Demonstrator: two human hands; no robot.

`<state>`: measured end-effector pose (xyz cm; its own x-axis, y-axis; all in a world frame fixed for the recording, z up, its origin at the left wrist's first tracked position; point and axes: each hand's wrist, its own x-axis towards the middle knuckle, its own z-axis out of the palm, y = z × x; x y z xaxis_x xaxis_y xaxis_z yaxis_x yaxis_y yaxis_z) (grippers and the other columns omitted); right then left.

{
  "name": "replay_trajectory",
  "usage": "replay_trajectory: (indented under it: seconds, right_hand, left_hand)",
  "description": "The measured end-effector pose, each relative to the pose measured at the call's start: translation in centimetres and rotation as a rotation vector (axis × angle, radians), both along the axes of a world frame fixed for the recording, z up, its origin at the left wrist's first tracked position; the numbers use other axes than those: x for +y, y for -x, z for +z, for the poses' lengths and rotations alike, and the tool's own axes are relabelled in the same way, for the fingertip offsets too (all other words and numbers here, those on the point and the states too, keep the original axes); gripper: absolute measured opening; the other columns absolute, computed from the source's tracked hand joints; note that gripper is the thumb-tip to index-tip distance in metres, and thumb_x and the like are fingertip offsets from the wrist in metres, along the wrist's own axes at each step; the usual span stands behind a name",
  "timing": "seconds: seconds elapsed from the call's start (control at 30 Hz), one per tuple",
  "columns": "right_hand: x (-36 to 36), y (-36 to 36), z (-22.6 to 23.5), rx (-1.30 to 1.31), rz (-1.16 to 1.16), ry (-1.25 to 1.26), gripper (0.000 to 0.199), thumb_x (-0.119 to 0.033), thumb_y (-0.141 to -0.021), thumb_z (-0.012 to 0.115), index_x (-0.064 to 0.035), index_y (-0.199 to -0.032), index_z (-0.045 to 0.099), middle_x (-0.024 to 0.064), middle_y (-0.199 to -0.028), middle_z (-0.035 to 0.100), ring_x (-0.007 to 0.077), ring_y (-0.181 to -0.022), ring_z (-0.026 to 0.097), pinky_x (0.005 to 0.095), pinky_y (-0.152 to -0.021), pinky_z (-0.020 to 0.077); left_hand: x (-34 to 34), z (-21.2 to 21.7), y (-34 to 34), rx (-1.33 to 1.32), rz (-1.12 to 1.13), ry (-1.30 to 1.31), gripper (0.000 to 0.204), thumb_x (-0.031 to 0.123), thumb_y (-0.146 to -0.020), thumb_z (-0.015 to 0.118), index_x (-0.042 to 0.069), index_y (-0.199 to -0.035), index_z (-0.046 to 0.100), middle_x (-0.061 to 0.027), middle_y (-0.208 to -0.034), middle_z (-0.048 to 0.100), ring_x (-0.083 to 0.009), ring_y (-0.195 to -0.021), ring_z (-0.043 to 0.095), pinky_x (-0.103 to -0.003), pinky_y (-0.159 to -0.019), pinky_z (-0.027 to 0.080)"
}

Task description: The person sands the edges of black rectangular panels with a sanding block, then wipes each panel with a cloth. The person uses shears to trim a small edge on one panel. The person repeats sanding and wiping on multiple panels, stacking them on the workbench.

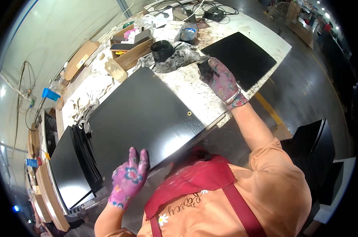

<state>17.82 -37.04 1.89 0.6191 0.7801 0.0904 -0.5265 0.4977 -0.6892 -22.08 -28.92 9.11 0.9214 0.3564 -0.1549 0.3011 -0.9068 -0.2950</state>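
Two gloved hands here, right?

— yep. Left hand (128, 179) lies flat on the near edge of the big black panel (143, 114), fingers spread a bit, gripping nothing. Panel's on the worktable (194, 93), near corner overhanging.

And the right?

— right hand (220, 81) is further out, fingers curled around a small dark thing, can't tell what. Grey rag (175, 59) just beside it, black tub (162, 50) behind, smaller black panel (240, 59) at the table's far end.

Right hand's (222, 81) fingertips hidden behind a dark object; grip unclear.
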Motion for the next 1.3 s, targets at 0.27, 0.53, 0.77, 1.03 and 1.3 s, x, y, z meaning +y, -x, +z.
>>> replay_trajectory:
  seconds: [0.27, 0.53, 0.77, 1.03, 1.3]
  right_hand:
    - [0.8, 0.2, -1.4, -0.207, 0.085, 0.001, 0.051, -0.025, -0.084, 0.065, 0.0015, -0.125, 0.052, 0.0049, -0.108, 0.063, 0.0142, -0.1, 0.061, 0.03, -0.089, 0.0502]
    - [1.9, 1.8, -1.3, -0.18, 0.11, 0.068, 0.046, -0.021, -0.086, 0.06, 0.0017, -0.126, 0.05, 0.0083, -0.111, 0.06, 0.0175, -0.104, 0.061, 0.0333, -0.089, 0.0519]
    - [3.6, 7.7, 1.6, 0.111, 0.029, 0.073, 0.03, -0.012, -0.1, 0.047, -0.0022, -0.129, 0.05, 0.0108, -0.118, 0.059, 0.0195, -0.106, 0.059, 0.0322, -0.09, 0.0516]
    - [8.7, 9.2, 0.5, 0.296, 0.404, -0.149, 0.031, -0.012, -0.098, 0.051, -0.0038, -0.128, 0.05, 0.0079, -0.117, 0.06, 0.0181, -0.104, 0.06, 0.0331, -0.091, 0.0503]
    - [10.7, 6.6, 1.2, 0.081, 0.382, 0.009, 0.031, -0.012, -0.093, 0.057, -0.0029, -0.122, 0.053, 0.0057, -0.109, 0.063, 0.0127, -0.101, 0.06, 0.028, -0.088, 0.0478]
  left_hand:
    - [1.9, -3.2, -1.6, -0.143, 0.102, 0.278, 0.068, 0.035, -0.084, 0.068, 0.014, -0.143, 0.042, -0.0246, -0.136, 0.05, -0.0371, -0.097, 0.066, -0.043, -0.081, 0.055]
    - [4.3, -1.9, -3.7, -0.1, 0.12, 0.445, 0.073, 0.044, -0.082, 0.071, 0.015, -0.143, 0.043, -0.0231, -0.135, 0.047, -0.0377, -0.113, 0.057, -0.044, -0.091, 0.05]
    - [9.0, -3.0, -7.7, -0.654, -0.159, 0.824, 0.022, 0.013, -0.093, 0.059, 0.003, -0.11, 0.067, -0.0135, -0.094, 0.067, -0.0266, -0.086, 0.065, -0.033, -0.078, 0.052]
    - [10.3, -7.1, -18.4, -1.134, 0.173, 1.263, 0.038, 0.023, -0.092, 0.066, 0.002, -0.121, 0.057, -0.0023, -0.095, 0.061, -0.0093, -0.086, 0.057, -0.024, -0.076, 0.046]
    - [9.7, -7.3, -21.9, -1.451, 0.544, 1.622, 0.029, 0.024, -0.096, 0.06, 0.002, -0.114, 0.055, -0.0041, -0.089, 0.062, -0.0139, -0.083, 0.06, -0.028, -0.072, 0.05]
